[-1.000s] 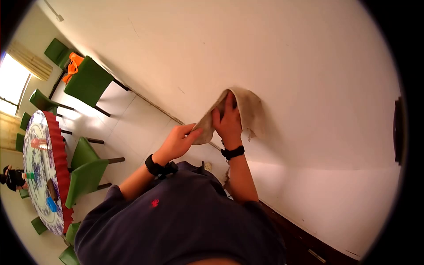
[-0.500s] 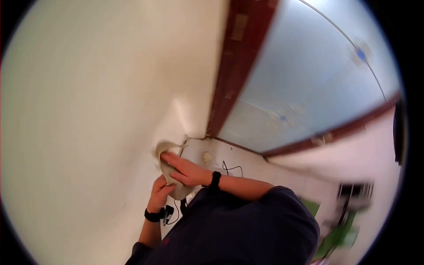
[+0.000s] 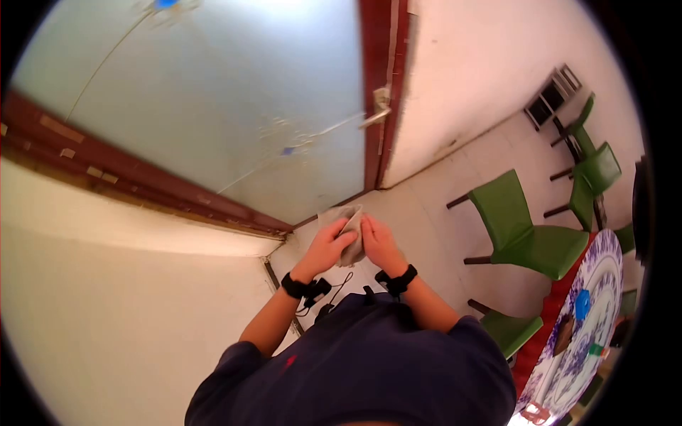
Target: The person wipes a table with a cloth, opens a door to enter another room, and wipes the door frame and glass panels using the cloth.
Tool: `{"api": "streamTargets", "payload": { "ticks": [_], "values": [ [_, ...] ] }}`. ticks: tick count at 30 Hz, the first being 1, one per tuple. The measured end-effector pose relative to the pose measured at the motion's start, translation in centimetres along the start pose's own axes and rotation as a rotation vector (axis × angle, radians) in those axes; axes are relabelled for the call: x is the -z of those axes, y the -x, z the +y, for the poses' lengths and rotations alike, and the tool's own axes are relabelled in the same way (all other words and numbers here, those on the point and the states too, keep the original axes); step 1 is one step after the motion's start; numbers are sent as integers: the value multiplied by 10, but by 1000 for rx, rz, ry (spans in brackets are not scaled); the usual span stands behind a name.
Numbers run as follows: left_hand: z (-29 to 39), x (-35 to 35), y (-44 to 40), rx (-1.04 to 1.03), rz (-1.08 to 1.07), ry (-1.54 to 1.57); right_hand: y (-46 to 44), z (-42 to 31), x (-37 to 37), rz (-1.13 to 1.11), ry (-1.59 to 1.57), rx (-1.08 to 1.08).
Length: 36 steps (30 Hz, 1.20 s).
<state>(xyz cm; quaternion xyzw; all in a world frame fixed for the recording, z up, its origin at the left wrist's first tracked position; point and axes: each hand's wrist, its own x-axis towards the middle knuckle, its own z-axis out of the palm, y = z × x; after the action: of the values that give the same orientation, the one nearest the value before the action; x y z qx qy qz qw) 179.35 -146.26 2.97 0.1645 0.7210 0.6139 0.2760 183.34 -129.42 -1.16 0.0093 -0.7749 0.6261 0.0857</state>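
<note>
A grey-beige cloth [image 3: 349,245] is bunched between my two hands in front of my chest. My left hand [image 3: 328,248] grips its left side, fingers curled into the folds. On the right side, my right hand [image 3: 380,243] pinches the cloth's edge with thumb and fingers. Both wrists wear black bands with small devices. Part of the cloth is hidden behind my fingers.
Ahead stands a frosted glass door [image 3: 234,92] with a dark red frame and a metal handle [image 3: 381,110]. A pale wall [image 3: 128,312] is at left. Green chairs [image 3: 504,213] and a round table with a patterned top [image 3: 568,369] stand at right.
My view has turned from the wall to the door, with chairs and table now at right. The cloth, earlier spread and draped over my hands, is now bunched between them.
</note>
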Motion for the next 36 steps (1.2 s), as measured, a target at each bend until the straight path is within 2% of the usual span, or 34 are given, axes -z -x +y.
{"api": "streamTargets", "payload": {
  "ticks": [2, 4, 6, 8, 9, 11, 12, 14, 17, 18, 21, 22, 23, 26, 29, 31, 33, 35, 36],
  "values": [
    [2, -36, -67, -32, 52, 46, -9, 20, 64, 56, 106, -92],
    [2, -55, -130, -80, 66, 102, -13, 57, 117, 191, 240, -45],
    [14, -56, -186, -169, 216, -295, -21, 41, 169, 234, 164, -188],
    [2, -47, -240, -585, 570, -670, -19, 55, 207, 265, 164, -155],
    [7, -41, -262, -583, 579, -665, -20, 62, 224, 301, 170, -114],
    [15, -26, -298, -697, 768, -1018, -20, 77, 247, 312, 199, -109],
    [9, -21, -314, -691, 763, -1022, -18, 81, 253, 329, 224, -110],
    [-11, -15, -336, -138, 479, -1247, -14, 80, 258, 305, 199, -141],
    [-10, -19, -346, -23, 505, -1168, -2, 87, 254, 288, 182, -186],
    [-15, -18, -349, -131, 561, -1120, 2, 86, 250, 285, 183, -196],
    [-27, -23, -352, -90, 627, -1031, 4, 79, 245, 261, 221, -297],
    [-43, -24, -358, -167, 739, -1023, 2, 75, 244, 255, 240, -319],
    [-57, -23, -366, -177, 734, -1016, -2, 71, 244, 266, 248, -319],
    [-73, -33, -378, -231, 855, -713, -10, 60, 248, 329, 234, -333],
    [-65, -36, -369, -259, 782, -526, -28, 60, 254, 303, 246, -344],
    [-70, -36, -363, -218, 752, -528, -42, 65, 256, 248, 266, -261],
    [-78, -41, -355, -186, 733, -537, -55, 63, 260, 192, 234, -285],
    [-91, -51, -343, -275, 715, -586, -74, 65, 266, 170, 167, -278],
    [-78, -60, -329, -207, 675, -571, -81, 70, 268, 166, 149, -276]
  ]
}}
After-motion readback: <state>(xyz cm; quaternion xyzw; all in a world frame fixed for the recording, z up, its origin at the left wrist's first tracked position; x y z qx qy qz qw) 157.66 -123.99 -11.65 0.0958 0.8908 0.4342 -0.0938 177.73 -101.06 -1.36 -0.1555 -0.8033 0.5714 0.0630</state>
